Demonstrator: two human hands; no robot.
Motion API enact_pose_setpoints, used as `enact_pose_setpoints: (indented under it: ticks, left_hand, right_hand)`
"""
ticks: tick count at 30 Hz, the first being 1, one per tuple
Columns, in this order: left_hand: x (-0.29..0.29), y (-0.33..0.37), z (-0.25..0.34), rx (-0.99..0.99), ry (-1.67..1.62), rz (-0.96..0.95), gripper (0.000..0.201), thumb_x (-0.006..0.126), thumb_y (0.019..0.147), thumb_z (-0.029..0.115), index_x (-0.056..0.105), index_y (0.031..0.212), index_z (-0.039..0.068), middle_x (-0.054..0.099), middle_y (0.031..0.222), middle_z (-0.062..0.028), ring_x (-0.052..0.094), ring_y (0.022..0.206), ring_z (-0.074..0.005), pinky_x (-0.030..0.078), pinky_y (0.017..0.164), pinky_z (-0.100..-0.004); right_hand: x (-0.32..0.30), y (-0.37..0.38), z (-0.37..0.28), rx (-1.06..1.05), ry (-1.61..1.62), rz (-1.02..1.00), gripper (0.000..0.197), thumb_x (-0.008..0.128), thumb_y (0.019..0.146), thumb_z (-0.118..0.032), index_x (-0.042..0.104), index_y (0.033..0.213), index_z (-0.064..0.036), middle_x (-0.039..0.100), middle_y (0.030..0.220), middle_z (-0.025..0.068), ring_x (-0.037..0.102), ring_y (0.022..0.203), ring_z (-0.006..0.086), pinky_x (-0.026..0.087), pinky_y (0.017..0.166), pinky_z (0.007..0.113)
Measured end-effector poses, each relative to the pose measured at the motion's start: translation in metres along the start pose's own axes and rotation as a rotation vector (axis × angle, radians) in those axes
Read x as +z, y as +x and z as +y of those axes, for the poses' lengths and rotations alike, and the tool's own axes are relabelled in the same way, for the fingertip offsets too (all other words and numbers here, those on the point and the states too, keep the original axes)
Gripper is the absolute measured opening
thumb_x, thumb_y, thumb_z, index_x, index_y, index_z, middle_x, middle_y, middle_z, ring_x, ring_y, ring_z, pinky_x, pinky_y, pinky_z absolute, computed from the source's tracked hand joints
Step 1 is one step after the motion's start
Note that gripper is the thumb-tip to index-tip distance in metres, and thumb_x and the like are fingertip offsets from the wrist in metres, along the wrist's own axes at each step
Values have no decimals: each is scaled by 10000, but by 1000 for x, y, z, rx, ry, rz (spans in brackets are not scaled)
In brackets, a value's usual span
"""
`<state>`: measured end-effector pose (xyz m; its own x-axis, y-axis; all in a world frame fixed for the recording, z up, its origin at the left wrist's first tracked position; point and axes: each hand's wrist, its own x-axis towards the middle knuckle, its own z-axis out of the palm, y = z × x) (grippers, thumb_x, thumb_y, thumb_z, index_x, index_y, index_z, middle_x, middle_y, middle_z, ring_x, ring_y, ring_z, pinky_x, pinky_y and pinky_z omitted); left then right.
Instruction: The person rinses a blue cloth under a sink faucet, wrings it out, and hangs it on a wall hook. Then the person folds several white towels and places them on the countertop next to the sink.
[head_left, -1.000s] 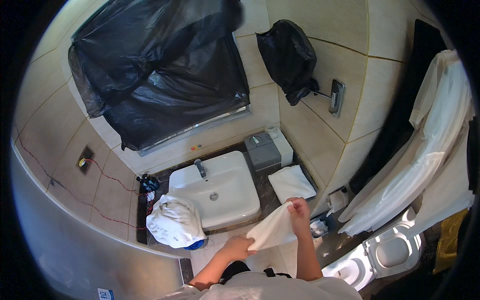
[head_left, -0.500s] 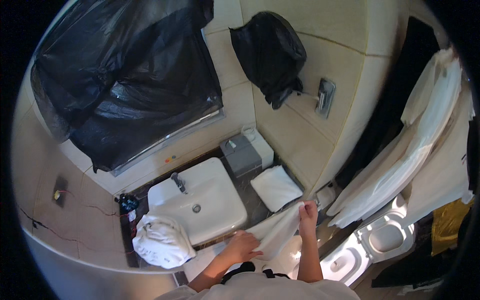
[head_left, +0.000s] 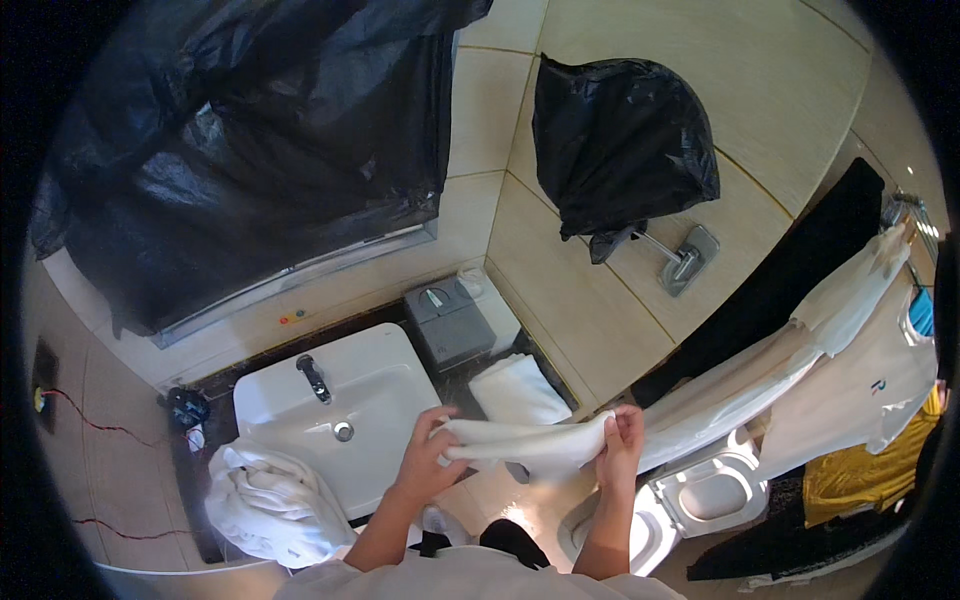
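Stretching between left hand point(head_left: 432, 452) and right hand point(head_left: 622, 440), both pinching its ends, the white towel point(head_left: 525, 445) now hangs flatter, wider than before.

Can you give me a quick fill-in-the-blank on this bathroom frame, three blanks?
Both hands, left hand and right hand, hold a white ____ stretched between them.
The faucet stands on a white ____.
The mirror is covered with ____ plastic sheeting.
Missing words: towel; sink; black.
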<state>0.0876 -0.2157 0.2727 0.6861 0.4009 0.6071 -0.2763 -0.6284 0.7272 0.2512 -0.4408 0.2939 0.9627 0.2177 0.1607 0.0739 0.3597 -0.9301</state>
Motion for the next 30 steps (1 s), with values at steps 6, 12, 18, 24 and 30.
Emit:
enact_pose_setpoints:
  ticks: [6,12,18,24,30]
  left_hand:
    - [13,19,-22,-504,-128,-183,336,777,629,96,535,857,47,592,977,-130,588,912,-307,473,774,-350]
    - [45,45,-50,-384,2,-93,396,796,585,89,607,931,51,614,863,-117,601,859,-290,477,753,-366]
    - [55,121,-12,-76,-51,107,237,698,610,-33,615,824,25,597,862,-103,598,803,-248,475,697,-305]
    - [55,145,6,146,-228,166,291,639,618,-126,584,855,34,597,880,-97,612,873,-231,482,779,-312]
    - [46,76,-75,-205,-59,-224,215,580,648,-134,556,799,17,606,849,-115,603,862,-267,467,792,-314]
  right_hand:
    - [-1,9,-2,78,-238,-58,444,530,871,7,424,1298,-57,498,831,-14,452,725,74,372,655,188]
    - [-32,32,27,175,-284,-96,378,522,877,18,500,1254,-5,533,884,-3,503,788,79,417,717,199]
    - [-6,60,-27,-144,11,72,252,538,878,-9,551,1129,6,574,910,41,538,825,104,437,744,225]
    - [-10,64,-66,-406,-30,-105,204,545,837,24,575,1038,2,570,937,55,549,832,136,427,724,221]
    - [-38,35,1,52,-415,-449,208,565,848,0,621,1045,-34,596,931,36,530,838,117,422,754,239]
